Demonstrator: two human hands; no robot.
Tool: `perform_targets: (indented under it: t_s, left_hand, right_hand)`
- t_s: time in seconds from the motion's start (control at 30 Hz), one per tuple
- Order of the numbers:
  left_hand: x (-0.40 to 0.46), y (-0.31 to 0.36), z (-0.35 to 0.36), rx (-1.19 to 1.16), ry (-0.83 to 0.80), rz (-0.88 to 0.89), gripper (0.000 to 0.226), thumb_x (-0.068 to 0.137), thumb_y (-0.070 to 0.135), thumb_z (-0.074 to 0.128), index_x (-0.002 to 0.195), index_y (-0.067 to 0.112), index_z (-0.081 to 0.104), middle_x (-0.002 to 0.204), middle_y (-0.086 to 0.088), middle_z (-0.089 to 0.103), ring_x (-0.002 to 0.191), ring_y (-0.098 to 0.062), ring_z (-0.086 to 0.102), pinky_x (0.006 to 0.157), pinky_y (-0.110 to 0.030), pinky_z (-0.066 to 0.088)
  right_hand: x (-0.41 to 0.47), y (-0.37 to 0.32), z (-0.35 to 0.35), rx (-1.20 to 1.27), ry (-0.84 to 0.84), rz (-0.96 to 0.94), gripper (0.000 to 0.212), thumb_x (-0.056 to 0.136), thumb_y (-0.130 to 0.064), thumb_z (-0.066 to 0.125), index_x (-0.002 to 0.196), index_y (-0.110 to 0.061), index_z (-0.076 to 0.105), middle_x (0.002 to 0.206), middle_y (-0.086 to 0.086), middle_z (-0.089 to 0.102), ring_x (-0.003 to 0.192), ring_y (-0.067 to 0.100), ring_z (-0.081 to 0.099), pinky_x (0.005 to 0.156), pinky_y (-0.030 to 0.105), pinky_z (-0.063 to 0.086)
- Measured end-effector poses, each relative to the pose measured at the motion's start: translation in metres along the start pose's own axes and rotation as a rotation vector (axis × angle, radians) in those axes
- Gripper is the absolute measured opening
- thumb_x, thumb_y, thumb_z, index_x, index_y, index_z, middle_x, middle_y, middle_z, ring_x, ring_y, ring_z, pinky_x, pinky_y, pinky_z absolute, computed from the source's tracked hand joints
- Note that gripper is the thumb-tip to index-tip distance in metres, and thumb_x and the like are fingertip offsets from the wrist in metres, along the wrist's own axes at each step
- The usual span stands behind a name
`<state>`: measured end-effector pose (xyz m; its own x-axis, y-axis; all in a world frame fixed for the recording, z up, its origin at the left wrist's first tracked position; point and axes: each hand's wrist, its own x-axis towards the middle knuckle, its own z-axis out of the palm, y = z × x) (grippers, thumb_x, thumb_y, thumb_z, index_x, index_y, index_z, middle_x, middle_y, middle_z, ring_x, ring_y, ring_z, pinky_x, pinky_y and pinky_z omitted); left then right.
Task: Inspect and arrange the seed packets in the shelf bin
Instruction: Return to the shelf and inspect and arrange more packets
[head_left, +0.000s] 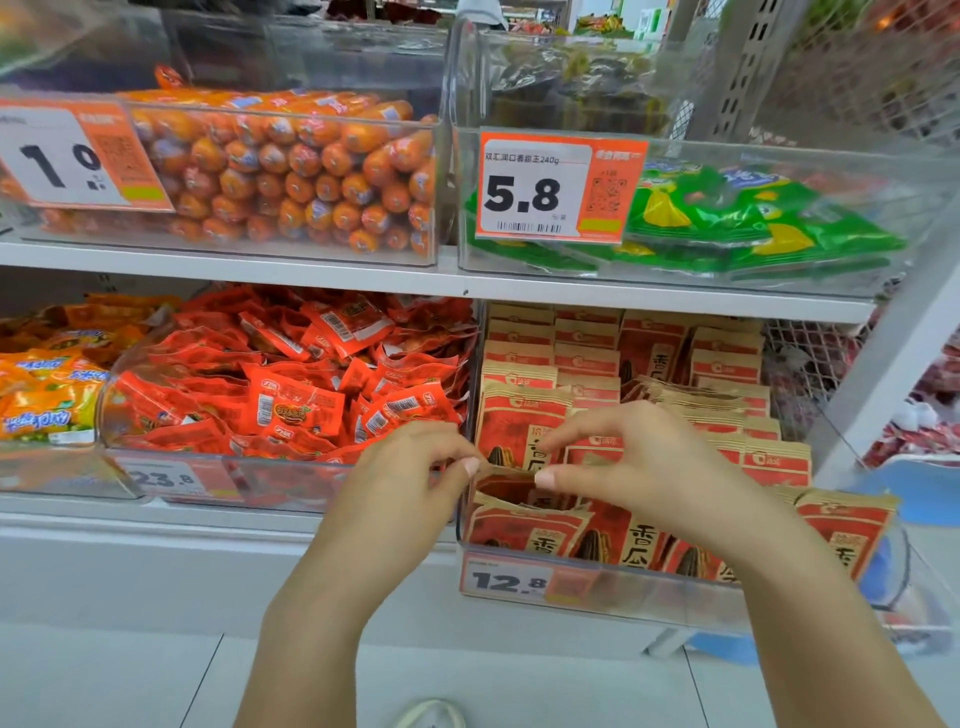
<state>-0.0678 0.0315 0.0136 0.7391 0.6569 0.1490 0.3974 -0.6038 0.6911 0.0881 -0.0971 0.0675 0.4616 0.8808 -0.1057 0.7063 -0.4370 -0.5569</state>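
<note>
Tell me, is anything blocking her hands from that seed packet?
Nothing visible. The left hand and right hand already pinch the top edge of a seed packet in the clear bin, with no other thing between fingers and packet.

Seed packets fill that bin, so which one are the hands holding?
The front-left packet, just behind the front row: left hand and right hand pinch its top edge. The other packets stand untouched.

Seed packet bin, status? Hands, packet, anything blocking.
Left hand and right hand both pinching top edge of one seed packet. Packet upright, near front of bin. Packed neighbours close; nothing blocking.
</note>
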Motion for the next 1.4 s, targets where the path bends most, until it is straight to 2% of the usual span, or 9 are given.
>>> perform_targets:
  t_s: [0.13, 0.33, 0.4, 0.5, 0.67, 0.87, 1.07, 1.17, 1.4]
  left_hand:
    - [0.002, 0.005, 0.006, 0.038, 0.106, 0.001, 0.018, 0.097, 0.026, 0.055, 0.097, 0.031, 0.072, 0.133, 0.016, 0.051, 0.120, 0.003, 0.043, 0.086, -0.012, 0.028]
    - [0.003, 0.013, 0.008, -0.133, 0.204, 0.009, 0.018, 0.097, 0.024, 0.054, 0.095, 0.027, 0.072, 0.122, 0.016, 0.061, 0.112, 0.002, 0.053, 0.086, -0.002, 0.037]
    - [0.002, 0.020, 0.005, -0.323, 0.222, 0.008, 0.021, 0.098, 0.028, 0.051, 0.102, 0.027, 0.072, 0.109, 0.017, 0.069, 0.104, 0.003, 0.060, 0.089, -0.018, 0.048]
    - [0.001, 0.034, 0.000, -0.558, 0.153, 0.021, 0.029, 0.091, 0.039, 0.052, 0.112, 0.026, 0.068, 0.106, 0.019, 0.071, 0.103, 0.004, 0.064, 0.086, -0.015, 0.049]
    - [0.007, 0.042, 0.016, -0.474, 0.135, 0.031, 0.036, 0.089, 0.024, 0.071, 0.123, 0.032, 0.060, 0.115, 0.020, 0.068, 0.113, 0.000, 0.061, 0.100, -0.034, 0.048]
    - [-0.002, 0.082, 0.017, -0.498, 0.286, 0.184, 0.030, 0.082, 0.019, 0.077, 0.099, 0.040, 0.063, 0.095, 0.025, 0.070, 0.089, 0.003, 0.066, 0.073, -0.011, 0.050]
    - [-0.007, 0.112, 0.027, -0.813, 0.169, 0.080, 0.044, 0.065, 0.037, 0.069, 0.104, 0.019, 0.068, 0.091, 0.009, 0.076, 0.077, -0.005, 0.072, 0.068, -0.017, 0.054]
    - [-0.007, 0.117, 0.040, -0.863, 0.106, 0.035, 0.051, 0.061, 0.037, 0.070, 0.105, 0.013, 0.068, 0.090, 0.000, 0.076, 0.076, -0.012, 0.073, 0.064, -0.020, 0.056]
    - [-0.003, 0.116, 0.043, -0.935, -0.037, -0.072, 0.040, 0.076, 0.032, 0.061, 0.111, 0.012, 0.067, 0.088, -0.006, 0.077, 0.077, -0.019, 0.075, 0.060, -0.025, 0.058]
  right_hand:
    - [0.004, 0.004, 0.004, -0.109, 0.048, 0.033, 0.029, 0.081, -0.048, 0.072, 0.109, -0.039, 0.070, 0.126, -0.017, 0.063, 0.123, 0.008, 0.053, 0.099, 0.028, 0.041]
    - [0.013, 0.007, 0.011, -0.080, 0.149, 0.004, 0.004, 0.087, -0.042, 0.070, 0.087, -0.038, 0.069, 0.115, -0.010, 0.068, 0.112, 0.014, 0.059, 0.092, 0.032, 0.046]
    - [0.012, 0.007, 0.006, 0.059, 0.225, -0.041, 0.012, 0.087, -0.039, 0.070, 0.078, -0.039, 0.063, 0.105, -0.009, 0.071, 0.102, 0.012, 0.063, 0.089, 0.033, 0.051]
    - [0.006, 0.008, -0.003, 0.310, 0.365, -0.134, 0.014, 0.089, -0.028, 0.070, 0.076, -0.032, 0.065, 0.080, -0.009, 0.069, 0.074, 0.001, 0.064, 0.066, 0.022, 0.053]
    - [-0.004, 0.013, -0.012, 0.570, 0.572, -0.339, 0.014, 0.088, -0.014, 0.070, 0.083, -0.027, 0.071, 0.079, -0.012, 0.072, 0.076, 0.004, 0.066, 0.072, 0.021, 0.051]
    - [-0.024, 0.022, -0.035, 1.074, 0.664, -0.281, 0.013, 0.074, -0.026, 0.069, 0.085, -0.021, 0.073, 0.081, -0.005, 0.076, 0.081, 0.010, 0.071, 0.074, 0.026, 0.059]
    - [-0.047, 0.054, -0.043, 1.041, 0.322, -0.139, 0.044, 0.069, -0.061, 0.074, 0.095, -0.026, 0.078, 0.090, -0.002, 0.077, 0.079, 0.009, 0.072, 0.068, 0.021, 0.055]
    - [-0.058, 0.061, -0.037, 1.114, 0.190, -0.090, 0.019, 0.079, -0.044, 0.073, 0.089, -0.028, 0.079, 0.077, -0.002, 0.075, 0.069, 0.011, 0.071, 0.062, 0.021, 0.055]
    - [-0.053, 0.061, -0.031, 1.153, 0.241, -0.016, 0.030, 0.073, -0.042, 0.063, 0.092, -0.022, 0.076, 0.089, 0.006, 0.077, 0.076, 0.016, 0.073, 0.064, 0.024, 0.055]
